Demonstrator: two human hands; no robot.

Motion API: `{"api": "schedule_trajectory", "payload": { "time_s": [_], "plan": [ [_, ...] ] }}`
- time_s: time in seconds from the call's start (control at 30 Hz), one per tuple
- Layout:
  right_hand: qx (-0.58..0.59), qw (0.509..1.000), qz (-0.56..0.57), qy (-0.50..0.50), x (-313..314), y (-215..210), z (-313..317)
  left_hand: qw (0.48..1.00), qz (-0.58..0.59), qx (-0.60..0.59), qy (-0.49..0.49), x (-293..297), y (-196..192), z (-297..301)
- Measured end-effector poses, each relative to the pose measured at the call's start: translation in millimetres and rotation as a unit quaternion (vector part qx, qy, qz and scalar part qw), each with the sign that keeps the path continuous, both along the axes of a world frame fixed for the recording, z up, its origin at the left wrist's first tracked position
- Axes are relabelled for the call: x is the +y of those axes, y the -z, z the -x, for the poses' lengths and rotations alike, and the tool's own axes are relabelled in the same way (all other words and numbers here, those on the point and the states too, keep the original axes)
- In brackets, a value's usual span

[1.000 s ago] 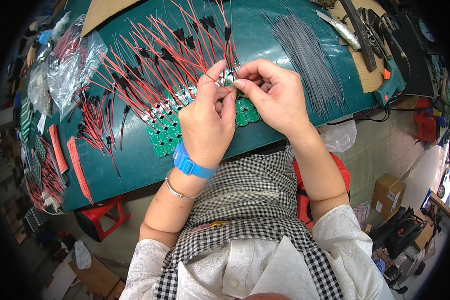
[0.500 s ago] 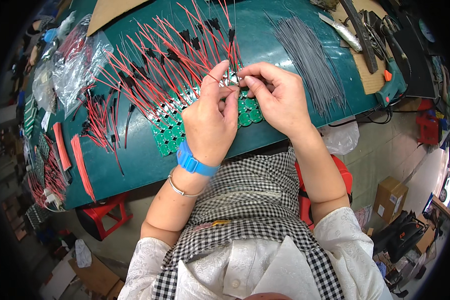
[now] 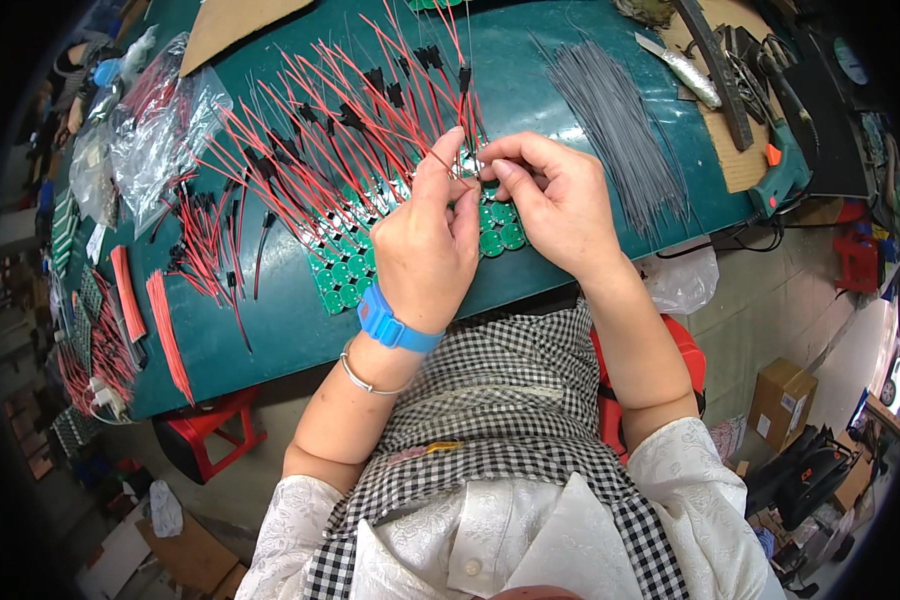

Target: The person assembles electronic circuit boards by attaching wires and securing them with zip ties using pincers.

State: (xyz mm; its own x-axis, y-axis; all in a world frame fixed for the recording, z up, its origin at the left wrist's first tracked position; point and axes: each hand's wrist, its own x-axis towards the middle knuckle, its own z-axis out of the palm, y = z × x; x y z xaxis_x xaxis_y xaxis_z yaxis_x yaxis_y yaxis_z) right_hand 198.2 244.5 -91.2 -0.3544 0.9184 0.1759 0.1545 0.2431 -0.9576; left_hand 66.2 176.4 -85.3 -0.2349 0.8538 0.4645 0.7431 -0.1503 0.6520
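Observation:
A panel of small round green circuit boards (image 3: pixel 342 272) lies near the table's front edge. Many red wires (image 3: pixel 295 205) rise from it in a slanting fan, with black connectors (image 3: pixel 374 78) among them. Over the panel's right part, my left hand (image 3: pixel 428 228) is closed in a pinch, a red wire passing between its fingers. Facing it closely, my right hand (image 3: pixel 565 205) pinches thumb and forefinger beside a thin dark wire standing up from the boards. What lies right between the right fingertips is too small to make out.
Right of my hands lies a spread bundle of dark grey wires (image 3: pixel 620 135). A green glue gun (image 3: pixel 782 180) and a metal bar (image 3: pixel 715 70) are at far right. Loose connector leads (image 3: pixel 202 240), red wire bundles (image 3: pixel 168 335) and clear plastic bags (image 3: pixel 160 130) occupy the left.
Both hands keep almost the same pinched pose at the boards; the left has shifted very slightly right. The whole view has moved a little, showing another green board at the top edge.

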Motion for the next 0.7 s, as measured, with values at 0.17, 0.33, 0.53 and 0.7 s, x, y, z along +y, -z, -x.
{"api": "schedule_trajectory", "payload": {
  "time_s": [0.17, 0.33, 0.53, 0.7],
  "plan": [
    [-0.010, 1.000, 0.004, 0.002, -1.5, -3.0, -0.5, 1.000, 0.006, 0.000, 0.011, -0.5, -0.6, -1.8],
    [-0.015, 0.999, -0.035, -0.001, -0.8, -5.3, 0.2, 1.000, 0.000, -0.007, 0.017, 0.0, 1.4, -0.8],
    [-0.085, 0.980, -0.180, 0.021, 3.8, -17.2, -7.2, 0.999, -0.035, -0.005, 0.002, -13.4, -18.9, 17.4],
    [-0.183, 0.946, -0.213, 0.160, 27.8, -37.3, -60.7, 0.987, -0.082, -0.027, -0.133, -58.1, -58.4, 82.9]
  ]
}}
